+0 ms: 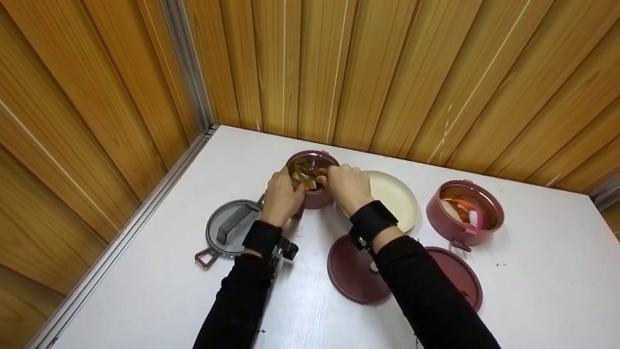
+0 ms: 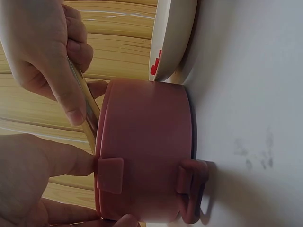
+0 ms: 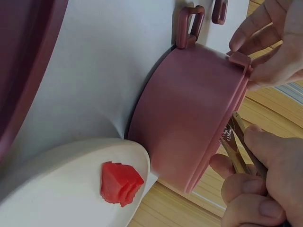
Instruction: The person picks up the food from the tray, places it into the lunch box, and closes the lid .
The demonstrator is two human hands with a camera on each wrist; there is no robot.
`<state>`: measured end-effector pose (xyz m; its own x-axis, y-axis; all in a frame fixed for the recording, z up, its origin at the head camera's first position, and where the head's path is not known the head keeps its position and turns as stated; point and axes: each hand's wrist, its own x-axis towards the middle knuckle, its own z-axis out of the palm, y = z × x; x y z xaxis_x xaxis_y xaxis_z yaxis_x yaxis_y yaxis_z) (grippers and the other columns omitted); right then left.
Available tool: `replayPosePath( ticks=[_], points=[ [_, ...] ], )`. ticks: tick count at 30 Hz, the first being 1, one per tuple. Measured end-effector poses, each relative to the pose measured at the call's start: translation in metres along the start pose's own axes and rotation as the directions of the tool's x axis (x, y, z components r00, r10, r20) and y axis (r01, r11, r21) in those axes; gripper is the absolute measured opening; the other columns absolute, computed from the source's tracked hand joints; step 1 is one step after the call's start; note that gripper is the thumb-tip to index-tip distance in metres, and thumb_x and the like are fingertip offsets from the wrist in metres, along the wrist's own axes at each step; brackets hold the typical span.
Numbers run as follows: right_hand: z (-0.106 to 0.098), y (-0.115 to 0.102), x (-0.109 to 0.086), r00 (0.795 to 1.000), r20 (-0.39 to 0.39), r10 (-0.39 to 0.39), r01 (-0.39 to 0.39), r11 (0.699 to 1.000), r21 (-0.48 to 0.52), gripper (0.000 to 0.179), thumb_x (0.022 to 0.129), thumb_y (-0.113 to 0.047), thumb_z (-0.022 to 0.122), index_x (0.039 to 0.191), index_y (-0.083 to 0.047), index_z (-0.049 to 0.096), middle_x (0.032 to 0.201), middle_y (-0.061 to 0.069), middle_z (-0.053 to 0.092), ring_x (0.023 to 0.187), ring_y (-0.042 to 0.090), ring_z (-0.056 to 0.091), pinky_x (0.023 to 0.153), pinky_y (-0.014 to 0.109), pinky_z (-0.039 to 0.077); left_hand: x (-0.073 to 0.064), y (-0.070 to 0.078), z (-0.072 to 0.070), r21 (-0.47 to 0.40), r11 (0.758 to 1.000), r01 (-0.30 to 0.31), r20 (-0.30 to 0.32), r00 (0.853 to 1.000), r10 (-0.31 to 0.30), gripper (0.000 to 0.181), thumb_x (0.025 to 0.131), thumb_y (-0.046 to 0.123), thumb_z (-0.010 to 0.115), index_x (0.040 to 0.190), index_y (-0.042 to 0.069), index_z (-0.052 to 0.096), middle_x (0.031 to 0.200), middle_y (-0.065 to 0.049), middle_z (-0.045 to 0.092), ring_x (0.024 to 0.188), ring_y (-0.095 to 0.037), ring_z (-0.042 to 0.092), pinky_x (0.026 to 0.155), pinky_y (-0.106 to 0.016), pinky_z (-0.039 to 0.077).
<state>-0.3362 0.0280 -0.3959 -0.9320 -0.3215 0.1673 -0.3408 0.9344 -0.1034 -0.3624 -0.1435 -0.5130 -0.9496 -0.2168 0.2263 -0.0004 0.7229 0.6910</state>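
A dark red pot (image 1: 317,200) stands at the back of the table. My left hand (image 1: 282,199) holds its rim, thumb and fingers at the near left side beside a small tab. My right hand (image 1: 349,188) grips gold metal tongs (image 3: 232,147), whose tips reach down past the rim into the pot. What lies inside is hard to tell among the shiny reflections. Against the pot's right side, partly behind my right hand, is a cream plate (image 1: 396,199). A red faceted piece (image 3: 120,183) lies on that plate in the right wrist view.
Farther right stands a second dark red pot (image 1: 453,225) with white, orange and pink pieces inside. A grey-rimmed glass lid (image 1: 223,213) lies left of my left wrist. Two dark red round lids (image 1: 351,271) lie under my right forearm. Wood-panelled walls (image 1: 310,72) border the table.
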Motion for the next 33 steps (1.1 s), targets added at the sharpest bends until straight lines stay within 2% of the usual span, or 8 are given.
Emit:
replayPosePath(
  ticks=[5, 9, 15, 20, 22, 29, 31, 33],
  points=[
    [-0.001, -0.001, -0.004, 0.997, -0.066, -0.035, 0.033, 0.999, -0.031, 0.038, 0.107, -0.036, 0.072, 0.108, 0.001, 0.083, 0.098, 0.027, 0.081, 0.090, 0.050, 0.079, 0.073, 0.061, 0.066, -0.002, 0.004, -0.004, 0.004, 1.000, 0.004, 0.011, 1.000, -0.004, 0.076, 0.101, 0.035, 0.074, 0.161, -0.004, 0.049, 0.145, -0.031, 0.065, 0.136, -0.046, 0.066, 0.114, -0.054, 0.057],
    [-0.002, -0.004, -0.006, 0.995, -0.081, -0.055, 0.050, 0.997, -0.067, 0.039, 0.106, -0.038, 0.074, 0.105, 0.000, 0.083, 0.095, 0.025, 0.081, 0.086, 0.048, 0.080, 0.070, 0.058, 0.067, -0.007, 0.009, -0.009, 0.003, 1.000, -0.007, -0.007, 1.000, 0.007, 0.074, 0.100, 0.032, 0.074, 0.158, -0.007, 0.052, 0.142, -0.032, 0.066, 0.135, -0.047, 0.067, 0.113, -0.057, 0.058],
    [-0.005, -0.009, -0.011, 0.996, -0.053, -0.070, 0.065, 0.993, -0.098, 0.041, 0.106, -0.040, 0.074, 0.106, 0.000, 0.083, 0.097, 0.024, 0.082, 0.088, 0.048, 0.080, 0.070, 0.058, 0.066, -0.028, 0.044, -0.043, 0.010, 1.000, 0.021, 0.029, 0.999, -0.021, 0.067, 0.102, 0.021, 0.069, 0.156, -0.013, 0.050, 0.144, -0.036, 0.063, 0.138, -0.052, 0.064, 0.116, -0.060, 0.055],
    [-0.005, -0.012, -0.015, 0.993, -0.071, -0.096, 0.088, 0.990, -0.111, 0.040, 0.103, -0.041, 0.077, 0.104, -0.001, 0.084, 0.093, 0.022, 0.081, 0.083, 0.047, 0.080, 0.067, 0.056, 0.065, -0.041, 0.063, -0.062, -0.021, 0.999, 0.042, 0.049, 0.998, -0.041, 0.061, 0.104, 0.018, 0.069, 0.154, -0.011, 0.053, 0.143, -0.035, 0.064, 0.138, -0.050, 0.064, 0.117, -0.060, 0.055],
    [-0.005, -0.014, -0.017, 0.990, -0.091, -0.108, 0.097, 0.988, -0.119, 0.039, 0.102, -0.040, 0.079, 0.101, -0.001, 0.085, 0.091, 0.021, 0.081, 0.082, 0.046, 0.080, 0.066, 0.056, 0.065, -0.040, 0.060, -0.060, -0.027, 0.999, 0.027, 0.037, 0.999, -0.026, 0.060, 0.103, 0.020, 0.071, 0.153, -0.009, 0.055, 0.140, -0.033, 0.066, 0.136, -0.048, 0.066, 0.115, -0.058, 0.057],
    [-0.006, -0.020, -0.020, 0.982, -0.130, -0.135, 0.113, 0.980, -0.165, 0.035, 0.098, -0.038, 0.084, 0.094, -0.003, 0.085, 0.086, 0.018, 0.081, 0.076, 0.043, 0.078, 0.063, 0.054, 0.065, -0.001, -0.001, -0.003, 0.035, 0.999, -0.004, -0.014, 1.000, 0.005, 0.072, 0.100, 0.034, 0.072, 0.158, -0.004, 0.053, 0.140, -0.027, 0.067, 0.133, -0.044, 0.068, 0.110, -0.058, 0.059],
    [-0.005, -0.019, -0.021, 0.982, -0.134, -0.132, 0.109, 0.979, -0.172, 0.034, 0.098, -0.037, 0.084, 0.092, -0.003, 0.084, 0.085, 0.018, 0.081, 0.075, 0.042, 0.078, 0.062, 0.054, 0.065, -0.001, -0.001, -0.003, 0.043, 0.999, -0.009, -0.012, 1.000, 0.010, 0.074, 0.100, 0.035, 0.073, 0.159, -0.004, 0.052, 0.141, -0.028, 0.067, 0.133, -0.045, 0.068, 0.110, -0.058, 0.060],
    [-0.004, -0.018, -0.022, 0.982, -0.139, -0.128, 0.102, 0.978, -0.180, 0.035, 0.098, -0.037, 0.084, 0.091, -0.003, 0.084, 0.083, 0.017, 0.081, 0.074, 0.041, 0.078, 0.061, 0.053, 0.065, -0.008, 0.009, -0.013, 0.021, 1.000, -0.001, 0.006, 1.000, 0.001, 0.073, 0.101, 0.032, 0.073, 0.160, -0.005, 0.050, 0.143, -0.030, 0.066, 0.135, -0.046, 0.067, 0.112, -0.059, 0.058]
  ],
)
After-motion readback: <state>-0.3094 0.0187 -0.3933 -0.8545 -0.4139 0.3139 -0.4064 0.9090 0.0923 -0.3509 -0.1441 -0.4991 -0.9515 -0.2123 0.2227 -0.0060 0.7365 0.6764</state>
